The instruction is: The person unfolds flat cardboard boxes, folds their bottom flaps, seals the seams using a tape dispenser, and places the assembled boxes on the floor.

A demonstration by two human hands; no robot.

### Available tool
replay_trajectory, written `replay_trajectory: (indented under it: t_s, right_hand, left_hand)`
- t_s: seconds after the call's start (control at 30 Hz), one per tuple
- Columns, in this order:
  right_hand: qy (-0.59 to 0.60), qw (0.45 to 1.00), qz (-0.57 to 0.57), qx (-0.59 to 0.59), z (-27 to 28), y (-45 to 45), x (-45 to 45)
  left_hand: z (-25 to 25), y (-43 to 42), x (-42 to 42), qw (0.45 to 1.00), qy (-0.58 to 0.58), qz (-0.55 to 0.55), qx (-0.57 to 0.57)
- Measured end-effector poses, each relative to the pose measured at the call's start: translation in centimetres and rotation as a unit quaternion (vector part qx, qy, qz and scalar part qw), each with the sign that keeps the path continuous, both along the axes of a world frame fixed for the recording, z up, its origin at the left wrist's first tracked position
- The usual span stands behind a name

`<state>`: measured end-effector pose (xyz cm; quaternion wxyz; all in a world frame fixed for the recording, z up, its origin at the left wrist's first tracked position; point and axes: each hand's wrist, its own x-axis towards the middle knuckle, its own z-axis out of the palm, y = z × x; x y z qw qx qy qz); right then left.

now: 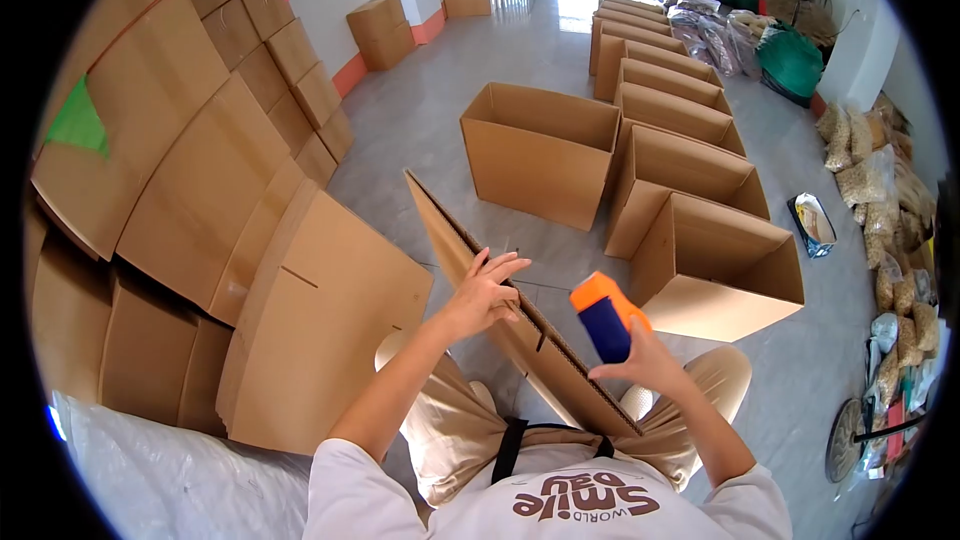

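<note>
A folded flat cardboard box (530,340) stands on edge between the person's knees, slanting from upper left to lower right. My left hand (485,292) lies over its top edge, fingers spread and touching the cardboard. To the right of the flat box, my right hand (640,355) is wrapped round an orange and dark blue tool (603,318), held just above and apart from the cardboard. What kind of tool it is cannot be told.
Open upright boxes (700,230) stand in a row at the right, with another open box (540,155) beside them. Flat cardboard (320,330) leans at the left before stacked cartons (200,170). Filled bags (870,180) line the right wall.
</note>
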<state>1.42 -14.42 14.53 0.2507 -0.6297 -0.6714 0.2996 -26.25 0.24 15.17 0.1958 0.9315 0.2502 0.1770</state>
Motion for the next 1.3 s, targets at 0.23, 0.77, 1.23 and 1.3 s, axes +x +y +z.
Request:
replay_trajectory:
  t_s: [0.23,0.77,1.23,1.3]
  right_hand:
    - [0.033,0.996,-0.063,-0.048,0.1,-0.4,-1.2]
    - [-0.235,0.949,-0.116,0.176,2.8,9.3,-0.4]
    - [-0.012,0.945,-0.076,0.318,4.0,0.9,1.2]
    - [0.073,0.963,-0.045,0.254,3.5,-2.8,1.7]
  left_hand:
    - [0.6,-2.9,-2.8,0.999,-0.026,0.038,-0.014]
    - [0.7,-13.6,1.3,0.991,0.055,-0.071,0.099]
    - [0.3,6.0,-5.9,0.901,0.191,0.360,-0.148]
    - [1.5,4.2,-4.2,0.881,0.303,0.362,-0.037]
